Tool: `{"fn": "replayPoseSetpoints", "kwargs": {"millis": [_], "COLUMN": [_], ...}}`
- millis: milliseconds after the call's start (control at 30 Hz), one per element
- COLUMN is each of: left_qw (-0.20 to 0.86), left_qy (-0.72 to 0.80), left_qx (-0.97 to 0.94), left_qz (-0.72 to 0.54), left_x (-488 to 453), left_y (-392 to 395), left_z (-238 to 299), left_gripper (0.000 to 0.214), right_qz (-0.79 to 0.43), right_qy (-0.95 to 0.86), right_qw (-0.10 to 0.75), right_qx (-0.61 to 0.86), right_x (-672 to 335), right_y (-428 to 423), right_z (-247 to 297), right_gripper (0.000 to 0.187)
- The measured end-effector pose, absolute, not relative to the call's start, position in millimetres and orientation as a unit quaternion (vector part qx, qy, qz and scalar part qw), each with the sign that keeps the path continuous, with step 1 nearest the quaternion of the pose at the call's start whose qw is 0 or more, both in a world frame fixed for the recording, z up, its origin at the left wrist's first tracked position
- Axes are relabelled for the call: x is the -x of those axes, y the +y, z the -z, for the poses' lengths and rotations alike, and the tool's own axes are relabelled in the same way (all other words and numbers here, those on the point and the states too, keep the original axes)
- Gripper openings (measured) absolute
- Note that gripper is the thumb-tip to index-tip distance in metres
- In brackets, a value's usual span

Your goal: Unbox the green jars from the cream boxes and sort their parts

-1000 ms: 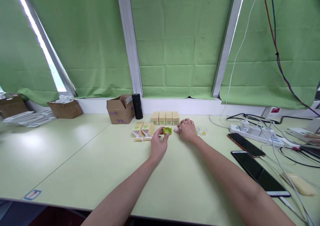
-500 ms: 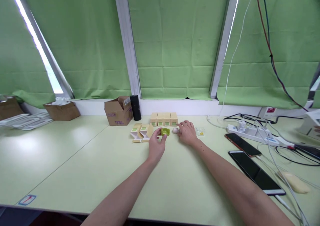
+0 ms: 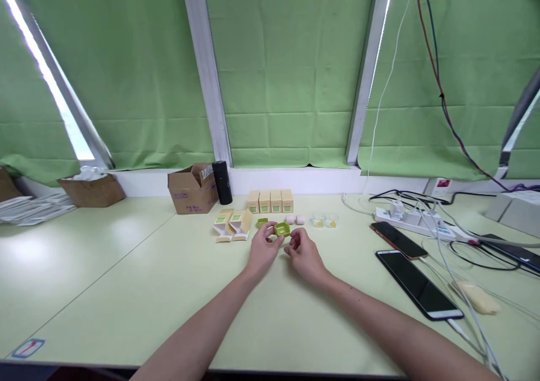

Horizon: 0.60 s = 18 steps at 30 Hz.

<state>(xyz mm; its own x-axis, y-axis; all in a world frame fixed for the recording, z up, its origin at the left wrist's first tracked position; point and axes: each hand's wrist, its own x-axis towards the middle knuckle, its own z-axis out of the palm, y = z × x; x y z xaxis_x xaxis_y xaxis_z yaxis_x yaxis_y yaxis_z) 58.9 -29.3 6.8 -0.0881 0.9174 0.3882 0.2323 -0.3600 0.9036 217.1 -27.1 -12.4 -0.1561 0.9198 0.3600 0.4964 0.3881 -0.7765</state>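
Note:
A small green square cup [image 3: 282, 229] is held between the thumb and fingers of my left hand [image 3: 265, 250], its hollow side tilted toward me. My right hand [image 3: 306, 255] is close by the cup's right side, fingers bent, with a gap between thumb and index finger; whether a fingertip touches the cup I cannot tell. Another green cup [image 3: 262, 222] lies on the table behind my left hand. Two pale pink cylinders [image 3: 295, 219] rest just beyond my hands. Right of them are two clear plastic pieces [image 3: 324, 220] with yellow spots.
Several small tan boxes [image 3: 270, 201] stand in a row at the back. Two opened cartons [image 3: 233, 225] lie left of my hands. Behind them are a cardboard box [image 3: 192, 191] and a black cylinder [image 3: 222, 183]. Phones [image 3: 419, 284], cables and a power strip [image 3: 415, 223] occupy the right side.
My right hand has drawn back from the pink cylinders to beside the green cup, uncovering the cylinders. My left hand has brought the cup slightly nearer. The view has shifted a little.

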Motion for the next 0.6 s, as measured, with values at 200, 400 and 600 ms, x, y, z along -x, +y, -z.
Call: {"fn": "replayPoseSetpoints", "kwargs": {"millis": [200, 400, 600], "left_qw": [0.337, 0.352, 0.321], "left_qy": [0.442, 0.462, 0.495], "left_qx": [-0.62, -0.609, -0.614], "left_qz": [-0.553, -0.54, -0.524], "left_x": [-64.7, -70.2, -73.9], "left_y": [-38.7, -50.7, -56.0], "left_z": [-9.7, -18.1, -24.1], "left_gripper": [0.036, 0.039, 0.038], "right_qz": [-0.294, -0.236, -0.16], "right_qy": [-0.69, -0.716, -0.73], "right_qw": [0.489, 0.494, 0.504], "right_qx": [0.445, 0.433, 0.433], "right_x": [-218.1, -222.3, -224.2], "right_y": [-26.6, -29.3, -32.2], "right_z": [14.0, 13.5, 11.7], "right_gripper": [0.035, 0.039, 0.043]}}
